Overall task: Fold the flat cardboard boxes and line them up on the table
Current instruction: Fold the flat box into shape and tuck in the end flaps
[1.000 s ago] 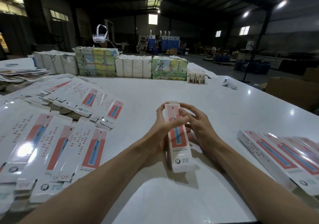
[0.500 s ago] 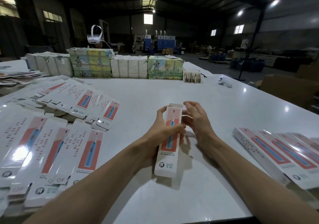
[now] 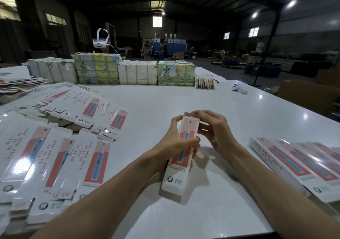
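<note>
One shift: right hand (image 3: 219, 131) grips box (image 3: 176, 172) top

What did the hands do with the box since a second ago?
The left hand slid down the box to grip its middle. The right hand drew slightly off, then curled over the far end. The flat boxes and folded row stayed put.

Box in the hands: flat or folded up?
Folded up: the toothbrush box shows depth at its near end; left hand grips it, right hand pinches its far end.
</note>
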